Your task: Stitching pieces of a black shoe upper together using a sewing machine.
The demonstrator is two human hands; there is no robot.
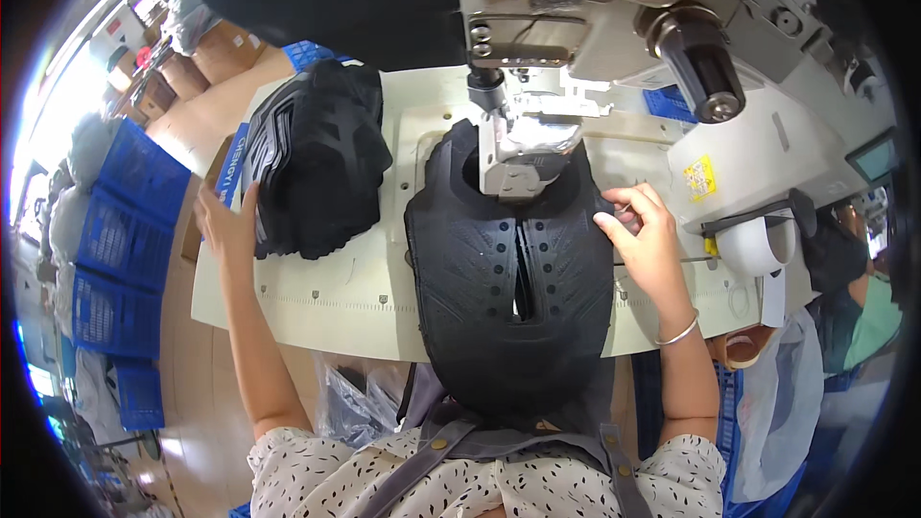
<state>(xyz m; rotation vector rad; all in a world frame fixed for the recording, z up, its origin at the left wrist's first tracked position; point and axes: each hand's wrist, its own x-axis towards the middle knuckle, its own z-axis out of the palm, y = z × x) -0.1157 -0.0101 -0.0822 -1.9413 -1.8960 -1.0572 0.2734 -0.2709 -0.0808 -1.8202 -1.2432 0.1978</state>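
A black shoe upper (460, 269), with a slit and eyelet holes down its middle, lies flat under the head of a sewing machine (523, 168). Its near end hangs over the table's front edge. My right hand (648, 235) grips the upper's right edge between thumb and fingers. At the left, a stack of similar black uppers (331, 163) rests on the table. My left hand (228, 221) is beside the stack's left edge, thumb against it and fingers apart, holding nothing.
The pale sewing table (288, 302) has a ruled front edge. A dark machine knob (696, 62) hangs at the upper right. Blue crates (120, 240) stand on the floor at left. A white rounded part (758, 249) and a plastic bag (777, 412) are at right.
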